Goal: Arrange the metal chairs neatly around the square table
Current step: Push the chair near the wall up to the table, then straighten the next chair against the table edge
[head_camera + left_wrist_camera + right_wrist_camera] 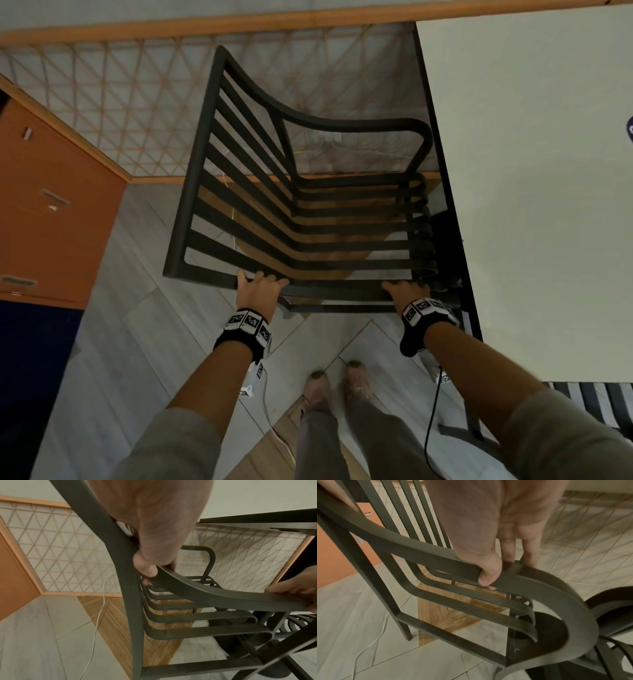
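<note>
A black metal slatted chair [308,222] stands on the floor, its seat front turned to the white square table [531,171] on the right. Both my hands grip the chair's near armrest rail. My left hand [262,282] holds it close to the backrest, with the thumb under the rail in the left wrist view [147,569]. My right hand [399,291] curls round the same rail near its front bend, thumb wrapped over it [489,574]. The chair's curled seat slats [522,615] sit close to the table's dark edge and round base [616,601].
An orange cabinet [51,205] stands at the left and a lattice wall panel [120,102] runs behind the chair. A second slatted chair [589,401] shows at the lower right by the table. A white cable [97,615] lies on the floor. My feet [337,383] are behind the chair.
</note>
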Available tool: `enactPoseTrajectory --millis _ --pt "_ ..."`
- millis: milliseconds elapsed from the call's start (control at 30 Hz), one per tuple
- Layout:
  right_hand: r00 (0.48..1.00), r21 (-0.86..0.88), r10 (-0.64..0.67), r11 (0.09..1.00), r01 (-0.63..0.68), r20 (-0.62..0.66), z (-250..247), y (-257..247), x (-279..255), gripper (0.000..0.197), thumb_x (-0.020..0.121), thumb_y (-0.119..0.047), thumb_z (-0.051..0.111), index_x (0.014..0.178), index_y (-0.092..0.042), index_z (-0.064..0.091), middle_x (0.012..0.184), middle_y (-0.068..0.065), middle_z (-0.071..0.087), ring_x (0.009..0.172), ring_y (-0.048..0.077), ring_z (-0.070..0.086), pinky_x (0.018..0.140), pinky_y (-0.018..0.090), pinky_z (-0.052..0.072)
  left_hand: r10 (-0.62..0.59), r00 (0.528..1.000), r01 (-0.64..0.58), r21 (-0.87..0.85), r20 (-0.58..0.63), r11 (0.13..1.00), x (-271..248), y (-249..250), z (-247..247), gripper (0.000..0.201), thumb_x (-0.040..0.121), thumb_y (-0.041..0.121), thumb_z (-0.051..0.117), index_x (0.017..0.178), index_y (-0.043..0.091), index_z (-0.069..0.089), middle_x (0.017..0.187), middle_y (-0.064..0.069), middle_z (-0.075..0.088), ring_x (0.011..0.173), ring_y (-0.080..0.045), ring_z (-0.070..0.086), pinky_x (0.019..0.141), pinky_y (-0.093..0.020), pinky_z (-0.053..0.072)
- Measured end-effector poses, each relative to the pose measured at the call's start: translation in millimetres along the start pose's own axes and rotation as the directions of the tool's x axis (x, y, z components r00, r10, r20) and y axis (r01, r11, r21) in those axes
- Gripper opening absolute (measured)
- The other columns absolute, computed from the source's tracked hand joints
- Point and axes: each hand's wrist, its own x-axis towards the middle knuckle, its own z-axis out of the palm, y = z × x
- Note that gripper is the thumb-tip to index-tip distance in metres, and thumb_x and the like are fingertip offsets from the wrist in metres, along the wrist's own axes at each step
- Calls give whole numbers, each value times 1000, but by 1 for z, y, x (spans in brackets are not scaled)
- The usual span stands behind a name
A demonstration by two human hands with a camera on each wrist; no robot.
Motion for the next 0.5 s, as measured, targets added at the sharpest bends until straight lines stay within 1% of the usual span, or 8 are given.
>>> enactPoseTrajectory --millis 67,133,233,300,333,367,467,500 --pt "1000 -6 -22 1000 22 -12 -5 1 -8 42 93 -26 47 135 -26 39 133 18 50 124 37 47 110 58 29 -2 1000 2 18 31 1000 -3 3 -5 56 91 8 54 140 33 44 128 2 62 129 -24 47 115 -59 19" --pt "994 -29 -58 998 56 -90 -12 -3 -24 40 93 -25 48 132 -19 43 129 19 54 119 37 52 106 51 38 16 999 -18 45 36 999 -12 7 -8 64 89 8 56 146 31 36 136 1 56 133 -24 43 116 -60 17" --pt "982 88 -114 988 128 -154 -19 -20 -58 45 91 -15 49 135 -15 40 128 18 56 115 37 55 99 46 44 49 998 -50 38 44 998 -30 18 -17 73 86 11 59 150 29 28 150 0 42 142 -24 33 118 -58 13" --pt "975 189 -119 970 154 -186 -22 -31 -83 53 87 -7 52 137 -18 37 127 17 56 113 37 56 95 46 49 81 996 -81 7 23 997 -40 33 -30 73 85 11 60 149 29 30 149 1 44 142 -22 33 117 -57 14" --pt "974 244 -94 959 144 -208 -17 -31 -108 54 86 -6 53 136 -19 36 126 17 56 112 37 57 93 47 50 128 992 -128 -12 -12 992 -55 48 -40 70 85 11 61 146 29 33 147 3 47 140 -20 35 117 -56 15" --pt "965 288 -86 945 158 -247 -17 -30 -128 53 86 -7 53 134 -20 37 126 16 56 111 36 57 92 47 51 163 984 -165 -23 -68 986 -65 62 -52 67 84 12 63 143 29 38 144 4 50 138 -19 37 117 -54 16" --pt "951 341 -152 908 241 -268 -18 -47 -152 42 85 -16 54 126 -23 45 124 14 59 109 36 59 91 45 52 148 987 -153 -108 -59 982 -77 75 -58 58 82 16 67 135 29 47 137 6 56 134 -18 42 116 -51 20" --pt "944 360 -164 895 264 -285 -17 -45 -169 39 85 -19 55 123 -24 47 123 13 61 109 35 60 91 44 52 149 987 -157 -145 -66 977 -87 83 -64 55 82 17 67 133 30 49 135 7 58 133 -17 44 115 -51 22"
